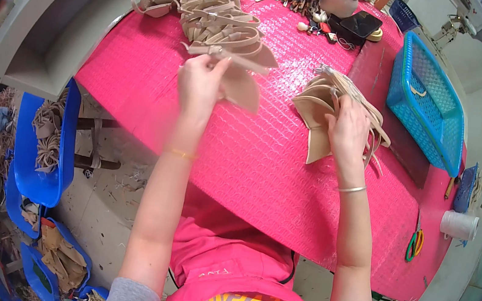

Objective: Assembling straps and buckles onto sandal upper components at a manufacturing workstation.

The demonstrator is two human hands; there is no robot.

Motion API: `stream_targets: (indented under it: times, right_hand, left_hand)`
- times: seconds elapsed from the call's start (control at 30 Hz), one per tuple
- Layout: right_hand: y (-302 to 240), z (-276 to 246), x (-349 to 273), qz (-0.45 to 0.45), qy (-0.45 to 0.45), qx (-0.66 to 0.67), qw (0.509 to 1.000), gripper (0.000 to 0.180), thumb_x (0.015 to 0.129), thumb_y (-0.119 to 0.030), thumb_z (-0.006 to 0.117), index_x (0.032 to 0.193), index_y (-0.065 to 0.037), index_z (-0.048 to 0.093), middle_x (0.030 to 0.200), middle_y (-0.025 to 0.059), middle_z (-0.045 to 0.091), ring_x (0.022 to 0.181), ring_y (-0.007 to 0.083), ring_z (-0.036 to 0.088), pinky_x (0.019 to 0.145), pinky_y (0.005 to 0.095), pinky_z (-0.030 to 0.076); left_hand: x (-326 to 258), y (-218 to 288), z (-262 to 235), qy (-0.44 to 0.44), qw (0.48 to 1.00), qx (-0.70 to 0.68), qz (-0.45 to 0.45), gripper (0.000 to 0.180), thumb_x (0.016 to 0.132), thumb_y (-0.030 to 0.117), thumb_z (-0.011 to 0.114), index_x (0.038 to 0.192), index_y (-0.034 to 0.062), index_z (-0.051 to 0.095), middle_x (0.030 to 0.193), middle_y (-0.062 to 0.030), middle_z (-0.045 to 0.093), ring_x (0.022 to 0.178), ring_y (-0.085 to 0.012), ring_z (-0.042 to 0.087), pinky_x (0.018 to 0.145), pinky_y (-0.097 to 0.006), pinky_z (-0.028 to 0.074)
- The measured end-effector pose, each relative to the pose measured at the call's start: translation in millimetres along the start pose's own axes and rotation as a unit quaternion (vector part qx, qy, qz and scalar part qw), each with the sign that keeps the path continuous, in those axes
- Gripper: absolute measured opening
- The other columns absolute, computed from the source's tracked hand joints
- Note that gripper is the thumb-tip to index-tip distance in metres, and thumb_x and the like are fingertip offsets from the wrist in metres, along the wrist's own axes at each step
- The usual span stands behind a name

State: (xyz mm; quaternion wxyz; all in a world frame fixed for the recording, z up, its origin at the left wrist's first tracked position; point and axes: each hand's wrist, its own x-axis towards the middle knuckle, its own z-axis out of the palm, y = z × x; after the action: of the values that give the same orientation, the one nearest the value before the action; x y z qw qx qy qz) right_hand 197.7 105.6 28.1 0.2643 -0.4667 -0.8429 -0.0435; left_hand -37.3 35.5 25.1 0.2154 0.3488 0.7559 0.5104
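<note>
Beige piece [241, 91] in left hand [197, 84], blue bin [38, 188], seemingly strap bundles [48, 152] inside

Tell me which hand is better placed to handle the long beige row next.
Left, likely: the left hand is at the near end of the long row, pinching a beige piece. The right hand is farther off, at the smaller bunch.

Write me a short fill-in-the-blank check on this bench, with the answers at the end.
1. The tabletop is ____ in colour.
2. The larger beige pile is nearer the ____ hand.
3. The spool is ____ in colour.
4. The scissors lie to the ____ of the right hand.

Answers: pink; left; white; right.
</note>
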Motion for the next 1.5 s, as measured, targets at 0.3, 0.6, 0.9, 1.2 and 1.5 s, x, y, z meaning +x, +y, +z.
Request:
stream_targets:
  times: [0.3,0.6,0.9,1.2,1.5]
  right_hand:
    - [-54,-65,-25,0.084,-0.303,0.37,0.874,0.018,0.069,-0.005,0.062,0.084,0.0,0.053,0.073,0.0118,0.054,0.064,0.0219,0.055,0.058,0.0316,0.044]
    - [-32,-92,-97,0.267,-0.436,0.474,0.717,0.025,0.08,-0.003,0.048,0.104,-0.004,0.057,0.066,0.0067,0.058,0.055,0.0112,0.054,0.05,0.0213,0.042]
    - [-48,-83,-100,-0.008,-0.351,0.608,0.712,0.025,0.077,-0.001,0.05,0.1,-0.002,0.058,0.077,0.0092,0.06,0.06,0.017,0.058,0.053,0.022,0.044]
    - [-109,-18,-83,0.212,-0.355,0.647,0.641,0.018,0.088,-0.012,0.044,0.099,-0.003,0.055,0.068,-0.004,0.048,0.049,0.0006,0.036,0.041,0.0153,0.027]
    - [-109,-4,-83,0.234,-0.364,0.628,0.647,0.022,0.086,-0.018,0.047,0.093,0.001,0.056,0.072,0.0012,0.057,0.063,0.0055,0.049,0.056,0.021,0.04]
  left_hand:
    - [-83,30,7,-0.265,0.929,-0.235,0.105,0.01,0.074,0.005,0.062,0.081,0.0003,0.057,0.073,-0.0003,0.058,0.062,-0.0073,0.052,0.056,-0.02,0.042]
    - [-75,-27,-54,-0.227,0.932,-0.253,-0.128,0.015,0.073,0.003,0.063,0.085,0.0011,0.055,0.075,-0.0041,0.059,0.068,-0.0085,0.057,0.062,-0.019,0.046]
    - [-65,-13,-67,-0.382,0.903,-0.154,-0.124,0.023,0.072,0.008,0.064,0.093,0.0001,0.058,0.083,-0.0028,0.06,0.075,-0.0076,0.055,0.067,-0.02,0.044]
    - [-71,-22,-68,-0.382,0.905,-0.169,-0.083,0.025,0.071,0.004,0.065,0.094,-0.002,0.058,0.082,-0.0026,0.059,0.072,-0.0067,0.054,0.064,-0.019,0.043]
    - [-74,-23,-70,-0.367,0.908,-0.178,-0.094,0.026,0.07,0.002,0.065,0.095,-0.0024,0.058,0.081,-0.0034,0.06,0.071,-0.0077,0.055,0.064,-0.02,0.045]
